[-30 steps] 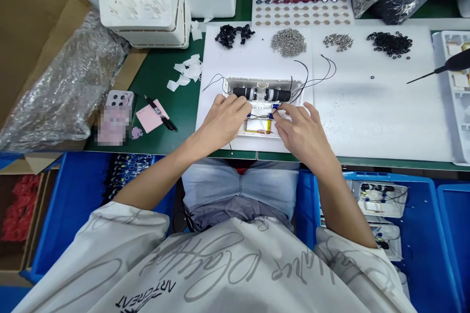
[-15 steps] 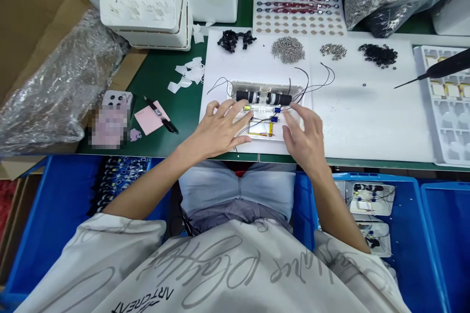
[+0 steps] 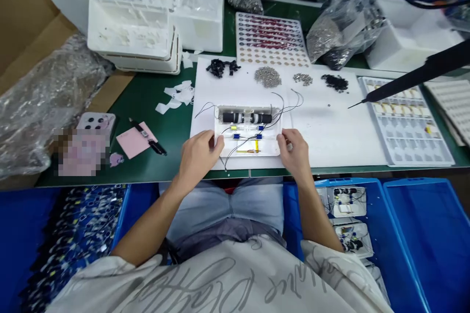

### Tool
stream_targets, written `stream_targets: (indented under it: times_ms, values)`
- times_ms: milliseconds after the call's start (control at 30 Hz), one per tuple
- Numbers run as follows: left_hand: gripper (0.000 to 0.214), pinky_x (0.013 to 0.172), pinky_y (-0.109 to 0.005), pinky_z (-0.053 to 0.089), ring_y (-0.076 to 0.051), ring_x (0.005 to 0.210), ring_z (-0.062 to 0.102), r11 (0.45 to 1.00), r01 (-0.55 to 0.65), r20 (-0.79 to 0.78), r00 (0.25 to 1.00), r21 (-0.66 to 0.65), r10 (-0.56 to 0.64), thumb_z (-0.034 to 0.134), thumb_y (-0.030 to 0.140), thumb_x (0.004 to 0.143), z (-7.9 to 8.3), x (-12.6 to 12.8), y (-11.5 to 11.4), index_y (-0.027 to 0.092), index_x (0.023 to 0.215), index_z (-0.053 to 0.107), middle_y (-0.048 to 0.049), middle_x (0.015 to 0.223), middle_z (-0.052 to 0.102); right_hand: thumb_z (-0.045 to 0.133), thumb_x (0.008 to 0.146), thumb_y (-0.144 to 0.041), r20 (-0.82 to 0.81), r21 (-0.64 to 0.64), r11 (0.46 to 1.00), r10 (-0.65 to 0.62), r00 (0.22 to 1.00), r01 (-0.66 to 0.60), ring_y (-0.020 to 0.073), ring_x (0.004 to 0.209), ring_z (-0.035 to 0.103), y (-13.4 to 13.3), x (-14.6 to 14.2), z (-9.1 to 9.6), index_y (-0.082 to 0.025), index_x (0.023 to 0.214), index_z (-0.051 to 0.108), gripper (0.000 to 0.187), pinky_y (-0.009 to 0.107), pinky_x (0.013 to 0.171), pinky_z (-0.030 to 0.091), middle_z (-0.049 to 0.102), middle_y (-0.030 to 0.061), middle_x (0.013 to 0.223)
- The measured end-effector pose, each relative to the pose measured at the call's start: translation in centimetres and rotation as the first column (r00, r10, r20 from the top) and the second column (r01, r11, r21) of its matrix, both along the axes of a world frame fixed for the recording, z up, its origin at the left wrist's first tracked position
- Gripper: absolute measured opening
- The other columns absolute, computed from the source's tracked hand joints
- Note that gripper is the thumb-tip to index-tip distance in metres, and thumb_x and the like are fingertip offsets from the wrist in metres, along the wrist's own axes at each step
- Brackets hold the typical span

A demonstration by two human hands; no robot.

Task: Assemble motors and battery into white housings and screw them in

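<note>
A white plastic housing (image 3: 270, 147) lies on the white work sheet in front of me. Two black cylindrical parts (image 3: 261, 118) sit along its far side, with small blue components (image 3: 259, 136) and a yellow-edged flat part (image 3: 257, 145) nearer to me. Thin black wires (image 3: 290, 106) run across it and loop out past both ends. My left hand (image 3: 200, 156) is closed on the housing's left end, thumb at the near corner. At the right end, my right hand (image 3: 294, 153) grips the edge between thumb and curled fingers.
Piles of silver screws (image 3: 268, 77) and black rings (image 3: 335, 83) lie beyond the housing. A black screwdriver (image 3: 404, 80) hangs in from the right above a parts tray (image 3: 411, 132). Blue bins (image 3: 422, 234) stand below the table edge. A phone (image 3: 86, 146) lies left.
Both hands have moved from over the parts inside the housing outward to its two ends and closed on them. The camera view has shifted, showing more of the table's far side.
</note>
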State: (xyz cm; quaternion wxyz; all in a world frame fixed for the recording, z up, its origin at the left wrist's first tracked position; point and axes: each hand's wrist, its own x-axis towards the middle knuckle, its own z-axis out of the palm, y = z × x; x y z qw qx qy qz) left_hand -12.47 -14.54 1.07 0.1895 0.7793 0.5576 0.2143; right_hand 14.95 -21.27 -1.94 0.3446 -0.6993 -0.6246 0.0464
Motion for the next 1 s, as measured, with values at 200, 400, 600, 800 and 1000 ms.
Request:
stream_targets:
  times_ms: [200,400,600,800,1000]
  values:
    - [0.031,0.067,-0.03,0.037,-0.019,0.072,0.062,0.997,-0.037,0.05,0.998,0.068,0.033,0.053,0.047,0.103,-0.9,-1.1,-0.7,0.022,0.092,0.068,-0.0035,0.078,0.069,0.037,0.107,-0.045,0.12,-0.01,0.984,-0.176,0.977,0.178,0.0184,0.09,0.065,3.1,7.5,0.5,-0.014,0.132,0.069,0.051,0.036,0.09,0.06,0.068,0.0169,0.117]
    - [0.032,0.073,-0.034,0.044,-0.023,0.077,0.068,0.98,-0.038,0.08,0.997,0.197,0.023,0.054,0.046,0.104,-2.8,-1.2,-1.2,0.02,0.104,0.072,-0.0054,0.077,0.071,0.031,0.105,-0.035,0.213,-0.021,0.927,-0.363,0.907,0.375,0.0315,0.125,0.06,8.4,16.6,0.8,-0.003,0.139,0.062,0.056,0.059,0.115,0.049,0.058,0.0286,0.136]
    - [0.031,0.096,-0.049,0.047,-0.031,0.103,0.069,0.955,-0.14,0.124,0.986,0.262,0.111,0.054,0.043,0.106,-3.6,-1.4,-1.1,0.02,0.114,0.073,-0.0125,0.105,0.076,0.041,0.102,-0.026,0.213,-0.12,0.981,-0.123,0.969,0.151,0.0209,0.114,0.064,14.3,14.9,1.6,-0.015,0.131,0.071,0.043,0.039,0.11,0.054,0.066,0.0145,0.13]
    - [0.034,0.114,-0.048,0.049,-0.031,0.132,0.062,0.975,-0.116,0.24,0.968,0.189,0.068,0.052,0.042,0.106,-3.3,-1.4,-0.9,0.021,0.126,0.069,-0.0152,0.135,0.067,0.038,0.104,-0.027,0.186,-0.093,0.996,0.031,0.982,-0.014,0.018,0.104,0.065,17.2,10.0,1.1,-0.015,0.131,0.071,0.044,0.034,0.101,0.055,0.068,0.0138,0.127]
    - [0.033,0.111,-0.049,0.049,-0.031,0.128,0.065,0.98,-0.105,0.204,0.977,0.171,0.069,0.053,0.042,0.105,-3.5,-1.2,-1.0,0.021,0.125,0.069,-0.0132,0.133,0.07,0.044,0.106,-0.032,0.255,-0.132,0.984,0.146,0.956,-0.116,0.0216,0.124,0.062,16.5,7.4,-0.4,-0.02,0.133,0.072,0.041,0.036,0.105,0.056,0.067,0.0114,0.131]
